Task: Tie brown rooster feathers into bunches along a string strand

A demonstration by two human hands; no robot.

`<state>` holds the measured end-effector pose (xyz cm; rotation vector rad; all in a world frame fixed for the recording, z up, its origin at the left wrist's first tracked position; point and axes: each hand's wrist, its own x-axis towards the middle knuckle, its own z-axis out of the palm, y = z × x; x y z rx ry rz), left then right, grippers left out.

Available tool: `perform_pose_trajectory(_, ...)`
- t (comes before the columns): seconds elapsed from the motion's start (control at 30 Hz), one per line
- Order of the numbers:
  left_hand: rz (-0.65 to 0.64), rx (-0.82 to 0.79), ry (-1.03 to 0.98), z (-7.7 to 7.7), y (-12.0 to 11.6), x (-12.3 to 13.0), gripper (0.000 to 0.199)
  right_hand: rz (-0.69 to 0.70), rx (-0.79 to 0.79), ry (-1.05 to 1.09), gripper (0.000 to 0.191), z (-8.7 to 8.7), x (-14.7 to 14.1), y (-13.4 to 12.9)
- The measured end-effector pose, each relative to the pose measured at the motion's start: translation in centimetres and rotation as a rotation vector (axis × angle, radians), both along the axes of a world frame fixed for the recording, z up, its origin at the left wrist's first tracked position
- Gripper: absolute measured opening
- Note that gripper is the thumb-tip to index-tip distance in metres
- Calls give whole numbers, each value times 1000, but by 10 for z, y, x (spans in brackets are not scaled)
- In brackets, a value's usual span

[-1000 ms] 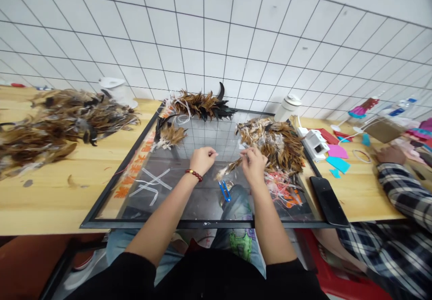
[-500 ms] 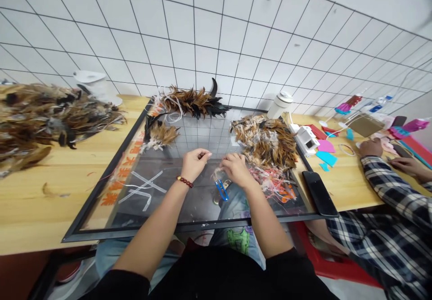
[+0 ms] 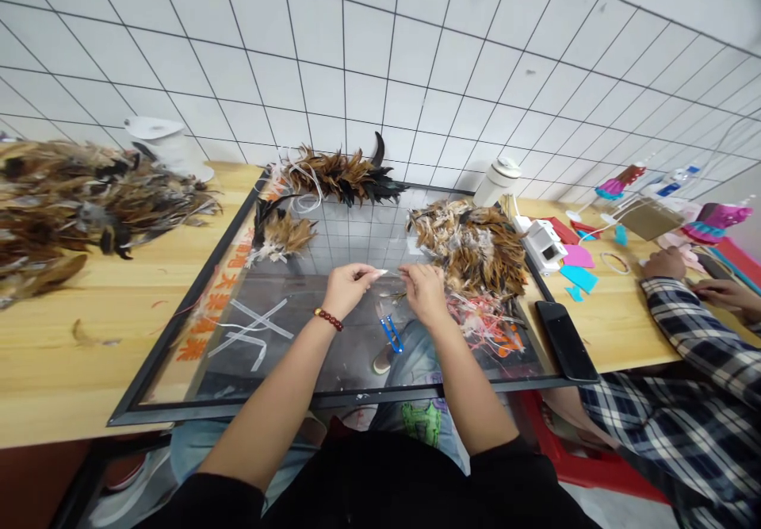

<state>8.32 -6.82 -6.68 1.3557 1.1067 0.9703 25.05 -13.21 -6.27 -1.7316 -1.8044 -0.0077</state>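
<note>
Over the glass-topped board (image 3: 350, 339), both my hands are raised close together. My left hand (image 3: 349, 289), with a beaded bracelet at its wrist, is closed in a pinch on a thin pale strand (image 3: 389, 274). The strand spans the small gap to my right hand (image 3: 425, 291), whose fingertips are pinched on its other end. Whether it is a thread or a feather I cannot tell. Just below lie blue thread snips (image 3: 391, 334) on the glass. Brown feathers (image 3: 476, 247) are heaped beyond my right hand, with pink and white scraps (image 3: 479, 319) nearer.
A feather trim (image 3: 345, 176) lies at the back, a feather bunch (image 3: 282, 235) left of it. White strips (image 3: 253, 327) cross on the glass. A phone (image 3: 564, 340) rests at the right edge. A white bottle (image 3: 498, 180) stands behind. A co-worker's plaid sleeve (image 3: 693, 323) is at right.
My right hand has shifted slightly right and up, and my left slightly right. A pale strand now shows stretched between their fingertips. The snips stay in place.
</note>
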Motion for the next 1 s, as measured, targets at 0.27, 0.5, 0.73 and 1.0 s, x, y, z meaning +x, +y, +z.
perform_pose_trajectory(0.27,-84,-233,-314,5,-6,6,32,30,40,704,15,-2,-10,4)
perform_pose_trajectory(0.5,-70,-309,-456,-1,-16,16,33,107,-29,1035,14,-5,-33,6)
perform_pose_trajectory(0.73,-67,-297,-476,-1,-15,16,32,125,-59,1051,19,-7,-36,6)
perform_pose_trajectory(1.0,-106,-143,-294,2,-17,17,27,100,-16,973,23,-5,-27,6)
